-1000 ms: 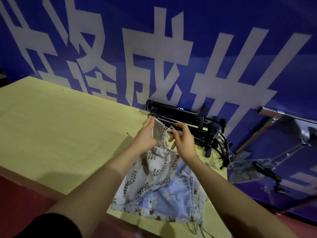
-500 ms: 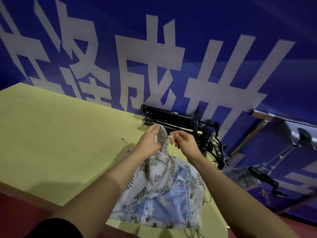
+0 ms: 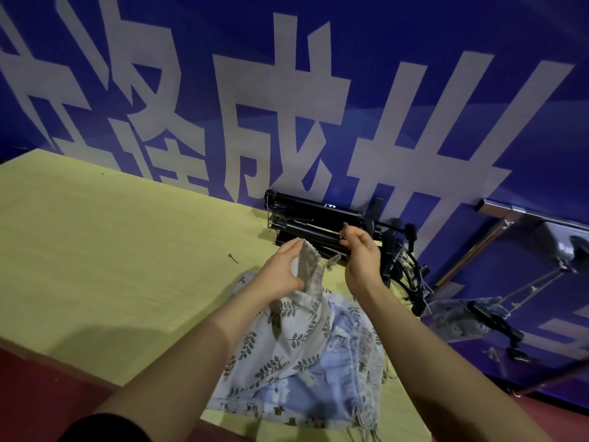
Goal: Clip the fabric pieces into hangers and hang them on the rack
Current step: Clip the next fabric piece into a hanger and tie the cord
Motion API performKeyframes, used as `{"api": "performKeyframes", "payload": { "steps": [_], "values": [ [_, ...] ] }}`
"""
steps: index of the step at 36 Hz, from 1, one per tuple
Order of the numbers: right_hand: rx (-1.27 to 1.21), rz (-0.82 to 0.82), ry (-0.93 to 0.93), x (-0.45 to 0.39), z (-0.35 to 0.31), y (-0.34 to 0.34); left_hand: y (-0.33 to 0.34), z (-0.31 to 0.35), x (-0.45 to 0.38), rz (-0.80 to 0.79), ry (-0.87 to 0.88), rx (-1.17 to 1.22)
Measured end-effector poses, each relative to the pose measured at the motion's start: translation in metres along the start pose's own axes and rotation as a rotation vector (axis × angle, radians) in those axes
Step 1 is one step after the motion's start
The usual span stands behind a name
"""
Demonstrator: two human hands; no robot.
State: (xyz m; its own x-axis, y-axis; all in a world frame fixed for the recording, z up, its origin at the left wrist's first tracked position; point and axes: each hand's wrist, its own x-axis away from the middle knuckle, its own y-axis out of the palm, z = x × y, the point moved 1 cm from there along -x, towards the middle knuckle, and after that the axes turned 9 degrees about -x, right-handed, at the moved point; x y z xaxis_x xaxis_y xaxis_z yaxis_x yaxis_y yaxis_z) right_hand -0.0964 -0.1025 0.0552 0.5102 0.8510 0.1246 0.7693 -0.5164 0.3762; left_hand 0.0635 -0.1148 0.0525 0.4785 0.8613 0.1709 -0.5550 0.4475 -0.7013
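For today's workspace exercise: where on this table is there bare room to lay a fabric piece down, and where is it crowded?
Free: the broad yellow table left of the fabric pile, apart from a small pin. Crowded: the right end, where both hands work between the pile and the black hangers stacked against the blue banner.

White characters on the blue wall
The blue banner (image 3: 414, 43) behind the table's far edge carries large white Chinese characters, cropped by the frame; 成 (image 3: 280, 122) reads clearly, the others cannot be read surely.
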Motion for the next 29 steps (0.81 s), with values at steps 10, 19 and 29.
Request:
{"api": "performKeyframes", "payload": {
  "steps": [10,19,29],
  "values": [
    [0.725,-0.627,-0.151,0.016,0.03,0.004,-0.009,-0.008,-0.009,0.035,0.004,0.059],
    [0.688,-0.594,-0.324,0.026,0.037,0.023,-0.031,-0.026,-0.019,-0.022,0.025,0.088],
    [1.019,-0.665,-0.417,0.012,0.026,0.041,-0.052,-0.036,-0.029,-0.016,0.01,0.333]
  ]
}}
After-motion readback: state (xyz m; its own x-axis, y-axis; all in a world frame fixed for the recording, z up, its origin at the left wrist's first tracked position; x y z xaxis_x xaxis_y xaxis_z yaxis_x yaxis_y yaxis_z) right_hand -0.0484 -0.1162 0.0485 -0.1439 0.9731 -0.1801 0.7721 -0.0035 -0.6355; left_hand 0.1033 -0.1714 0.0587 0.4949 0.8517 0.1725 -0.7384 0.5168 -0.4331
